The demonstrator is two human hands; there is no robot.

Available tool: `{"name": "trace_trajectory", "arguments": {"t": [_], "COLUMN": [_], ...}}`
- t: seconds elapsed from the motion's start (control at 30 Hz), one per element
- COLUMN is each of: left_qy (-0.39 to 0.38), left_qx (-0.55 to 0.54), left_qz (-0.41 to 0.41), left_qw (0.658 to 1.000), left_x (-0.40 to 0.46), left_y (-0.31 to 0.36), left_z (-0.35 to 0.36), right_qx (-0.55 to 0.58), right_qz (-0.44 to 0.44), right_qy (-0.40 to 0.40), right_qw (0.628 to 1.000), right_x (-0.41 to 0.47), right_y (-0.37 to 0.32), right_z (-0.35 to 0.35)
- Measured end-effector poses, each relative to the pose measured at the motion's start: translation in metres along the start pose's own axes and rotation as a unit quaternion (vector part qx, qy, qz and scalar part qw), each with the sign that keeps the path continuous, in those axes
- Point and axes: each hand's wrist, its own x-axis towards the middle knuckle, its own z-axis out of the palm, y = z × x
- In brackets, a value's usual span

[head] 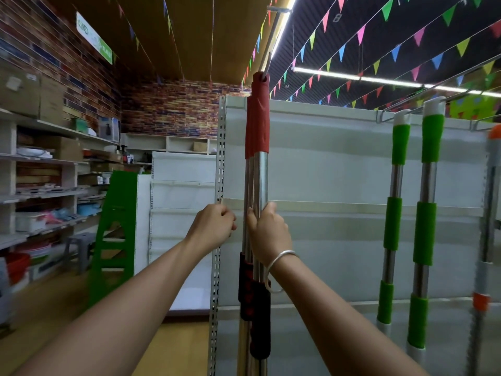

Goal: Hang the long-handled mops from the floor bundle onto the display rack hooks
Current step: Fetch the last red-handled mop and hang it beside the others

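Observation:
Two red-gripped mop handles with shiny steel shafts hang side by side, their tops at a long metal hook that juts out from the white display rack. My right hand is wrapped around the front steel shaft about midway down. My left hand hovers just left of the handles in a loose fist, holding nothing and close to the rack's perforated upright. Two green-gripped mop handles hang from hooks further right. The mop heads are below the frame.
An orange-and-grey handle hangs at the far right edge. Wall shelves with boxes and housewares line the left side. A green stepped stand and a grey stool stand on the wooden floor beside a second white rack.

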Motion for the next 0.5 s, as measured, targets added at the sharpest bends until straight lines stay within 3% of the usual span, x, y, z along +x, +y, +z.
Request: {"name": "trace_trajectory", "arguments": {"t": [0.5], "left_qy": [-0.001], "left_qx": [0.016], "left_qz": [-0.025], "left_qw": [1.000], "left_x": [0.006], "left_y": [-0.023], "left_z": [0.007], "right_qx": [0.006], "right_qz": [-0.023], "right_qy": [0.011], "right_qw": [1.000], "right_x": [0.008], "right_y": [0.016], "right_z": [0.009]}}
